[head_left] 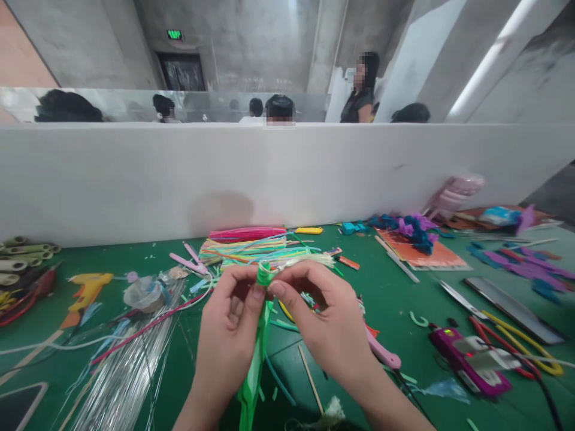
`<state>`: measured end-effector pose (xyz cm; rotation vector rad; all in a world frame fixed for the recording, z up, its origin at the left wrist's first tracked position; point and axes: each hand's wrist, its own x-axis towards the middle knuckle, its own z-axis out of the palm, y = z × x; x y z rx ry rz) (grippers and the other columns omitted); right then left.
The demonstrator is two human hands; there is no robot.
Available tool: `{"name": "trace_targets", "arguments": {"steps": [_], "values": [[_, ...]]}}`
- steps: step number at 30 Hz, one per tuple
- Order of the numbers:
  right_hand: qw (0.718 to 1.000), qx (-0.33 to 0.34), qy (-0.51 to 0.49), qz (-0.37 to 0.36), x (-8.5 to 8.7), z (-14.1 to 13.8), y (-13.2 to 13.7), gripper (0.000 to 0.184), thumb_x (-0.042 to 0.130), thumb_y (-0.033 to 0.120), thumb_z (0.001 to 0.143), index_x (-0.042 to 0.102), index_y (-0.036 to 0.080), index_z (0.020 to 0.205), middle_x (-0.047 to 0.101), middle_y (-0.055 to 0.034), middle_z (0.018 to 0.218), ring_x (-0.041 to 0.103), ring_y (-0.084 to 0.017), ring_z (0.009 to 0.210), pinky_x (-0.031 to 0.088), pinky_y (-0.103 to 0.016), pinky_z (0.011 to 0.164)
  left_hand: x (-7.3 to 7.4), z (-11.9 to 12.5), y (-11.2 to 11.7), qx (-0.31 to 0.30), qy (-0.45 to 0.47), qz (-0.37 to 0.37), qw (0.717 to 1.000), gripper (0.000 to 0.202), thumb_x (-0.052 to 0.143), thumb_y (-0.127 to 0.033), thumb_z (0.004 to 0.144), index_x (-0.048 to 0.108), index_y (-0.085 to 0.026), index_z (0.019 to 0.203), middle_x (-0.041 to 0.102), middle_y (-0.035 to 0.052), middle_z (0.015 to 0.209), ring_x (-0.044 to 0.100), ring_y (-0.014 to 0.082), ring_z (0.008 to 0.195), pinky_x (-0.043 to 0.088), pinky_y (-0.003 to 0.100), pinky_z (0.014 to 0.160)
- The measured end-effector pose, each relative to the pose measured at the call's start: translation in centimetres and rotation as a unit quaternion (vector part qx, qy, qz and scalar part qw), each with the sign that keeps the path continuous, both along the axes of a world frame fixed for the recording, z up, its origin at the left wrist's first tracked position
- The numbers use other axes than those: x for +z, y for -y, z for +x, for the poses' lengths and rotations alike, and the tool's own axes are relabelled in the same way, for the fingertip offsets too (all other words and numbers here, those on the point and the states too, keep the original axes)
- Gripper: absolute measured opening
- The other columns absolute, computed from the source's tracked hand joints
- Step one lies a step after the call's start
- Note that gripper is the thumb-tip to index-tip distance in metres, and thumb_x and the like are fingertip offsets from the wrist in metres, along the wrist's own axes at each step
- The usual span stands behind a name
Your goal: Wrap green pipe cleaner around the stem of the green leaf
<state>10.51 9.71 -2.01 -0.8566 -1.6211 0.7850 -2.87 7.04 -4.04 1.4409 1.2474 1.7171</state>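
Held up in front of me is a long, soft green strip (255,371), its upper end wound into a small ring-like roll (264,273). My left hand (227,329) pinches this roll between thumb and forefinger, with the strip hanging down beside the palm. My right hand (330,323) is closed too, its thumb and forefinger pressed against the roll's right side. The rest of the strip drops toward the bottom of the view. Behind the hands lie bundles of coloured pipe cleaners (247,248) and a pink bundle (247,233).
Left stand a yellow glue gun (90,288), a plastic cup (146,293) and a bunch of silvery wires (130,365). Right are scissors (467,302), a purple power strip (469,365) with plugs, and an orange packet (420,251). A white partition (287,173) borders the table; people are beyond it.
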Motion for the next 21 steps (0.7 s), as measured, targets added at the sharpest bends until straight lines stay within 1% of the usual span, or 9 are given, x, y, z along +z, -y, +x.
{"name": "trace_targets", "arguments": {"steps": [4, 7, 8, 10, 13, 15, 17, 21], "values": [[0.998, -0.048, 0.035, 0.036, 0.3, -0.6, 1.4, 0.008, 0.069, 0.015, 0.085, 0.068, 0.022, 0.081, 0.072, 0.0046, 0.077, 0.067, -0.01, 0.07, 0.053, -0.021, 0.065, -0.9, 1.0, -0.4, 0.065, -0.041, 0.035, 0.996, 0.012, 0.059, -0.021, 0.092, 0.062, -0.024, 0.103, 0.069, 0.0014, 0.096, 0.069, 0.0139, 0.084, 0.055, 0.024, 0.076], [0.995, -0.072, 0.041, 0.058, 0.1, -1.2, 2.3, 0.006, 0.069, 0.014, 0.084, 0.07, 0.02, 0.084, 0.074, 0.0041, 0.075, 0.068, -0.01, 0.065, 0.054, -0.021, 0.062, -1.6, 1.5, -0.8, 0.08, -0.04, 0.079, 0.993, 0.017, 0.059, -0.017, 0.09, 0.063, -0.025, 0.104, 0.068, 0.0004, 0.094, 0.066, 0.0135, 0.08, 0.054, 0.024, 0.071], [0.993, -0.079, 0.043, 0.07, -0.1, -1.3, 2.6, 0.006, 0.068, 0.014, 0.085, 0.07, 0.02, 0.086, 0.075, 0.0032, 0.078, 0.069, -0.011, 0.067, 0.055, -0.022, 0.064, -1.7, 1.6, -0.9, 0.078, -0.032, 0.092, 0.992, 0.018, 0.06, -0.016, 0.088, 0.064, -0.025, 0.104, 0.068, -0.0002, 0.093, 0.066, 0.013, 0.079, 0.053, 0.022, 0.07], [0.99, -0.083, 0.059, 0.1, -0.3, -1.2, 2.8, 0.009, 0.065, 0.016, 0.088, 0.072, 0.019, 0.094, 0.078, 0.0006, 0.089, 0.073, -0.013, 0.077, 0.057, -0.024, 0.073, -1.7, 1.7, -1.0, 0.071, -0.006, 0.108, 0.992, 0.021, 0.064, -0.015, 0.085, 0.067, -0.025, 0.103, 0.069, -0.0013, 0.092, 0.066, 0.0122, 0.079, 0.053, 0.021, 0.07], [0.985, -0.084, 0.085, 0.125, -0.5, -0.6, 2.6, 0.017, 0.062, 0.016, 0.09, 0.073, 0.019, 0.103, 0.079, -0.0016, 0.101, 0.074, -0.016, 0.092, 0.057, -0.027, 0.086, -1.7, 1.4, -1.1, 0.057, 0.043, 0.096, 0.993, 0.019, 0.068, -0.014, 0.084, 0.071, -0.026, 0.098, 0.071, -0.0027, 0.091, 0.067, 0.011, 0.081, 0.053, 0.019, 0.074], [0.983, -0.103, 0.079, 0.127, -0.8, -0.3, 2.1, 0.019, 0.062, 0.015, 0.09, 0.073, 0.019, 0.105, 0.079, -0.002, 0.103, 0.073, -0.016, 0.095, 0.056, -0.027, 0.088, -1.8, 1.3, -1.1, 0.05, 0.067, 0.087, 0.993, 0.015, 0.069, -0.016, 0.085, 0.072, -0.026, 0.095, 0.071, -0.003, 0.09, 0.067, 0.0105, 0.082, 0.052, 0.019, 0.076], [0.986, -0.108, 0.048, 0.115, -1.2, -0.2, 1.5, 0.018, 0.065, 0.016, 0.089, 0.073, 0.02, 0.105, 0.079, -0.0018, 0.1, 0.073, -0.016, 0.092, 0.057, -0.027, 0.085, -1.8, 1.1, -1.0, 0.047, 0.075, 0.081, 0.993, 0.012, 0.07, -0.017, 0.085, 0.073, -0.026, 0.093, 0.071, -0.0024, 0.089, 0.067, 0.0112, 0.083, 0.052, 0.019, 0.075], [0.995, -0.068, -0.043, 0.063, -2.1, -0.4, 0.5, 0.01, 0.073, 0.021, 0.085, 0.073, 0.025, 0.094, 0.078, 0.0022, 0.088, 0.073, -0.015, 0.08, 0.058, -0.028, 0.076, -1.3, 0.8, -0.9, 0.039, 0.048, 0.071, 0.996, 0.006, 0.069, -0.02, 0.086, 0.073, -0.024, 0.084, 0.069, -0.0009, 0.085, 0.064, 0.0128, 0.082, 0.05, 0.02, 0.07]]}}
